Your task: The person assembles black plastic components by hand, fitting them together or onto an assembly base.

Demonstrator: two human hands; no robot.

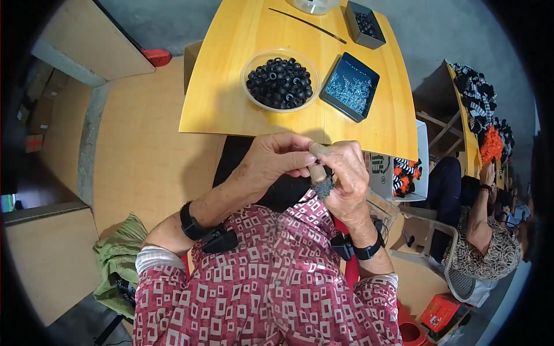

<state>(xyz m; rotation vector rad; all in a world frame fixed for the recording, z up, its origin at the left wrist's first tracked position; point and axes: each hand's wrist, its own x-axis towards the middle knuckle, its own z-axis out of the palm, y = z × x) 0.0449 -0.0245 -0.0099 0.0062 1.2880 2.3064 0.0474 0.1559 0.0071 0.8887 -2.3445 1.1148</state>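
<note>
My left hand [277, 155] and my right hand [349, 176] meet just off the near edge of the yellow table, above my lap. The left thumb and fingertips are pinched together; a tiny dark bit shows at their tips, too small to name. Beige covers sit on fingers of my right hand, which is curled around a dark grey fuzzy piece [323, 188] that hangs below them. Most of that piece is hidden by the fingers. Beyond my hands stands a clear round bowl [251, 102] heaped with black ring-like beads [280, 81].
On the yellow table [213, 69] are a dark tray [346, 112] of small shiny pieces, a grey box [369, 41] of dark bits and a thin dark stick [306, 23]. A white box [423, 138] of striped items stands right. Another person [485, 242] sits far right, a hand near orange fluff [491, 144].
</note>
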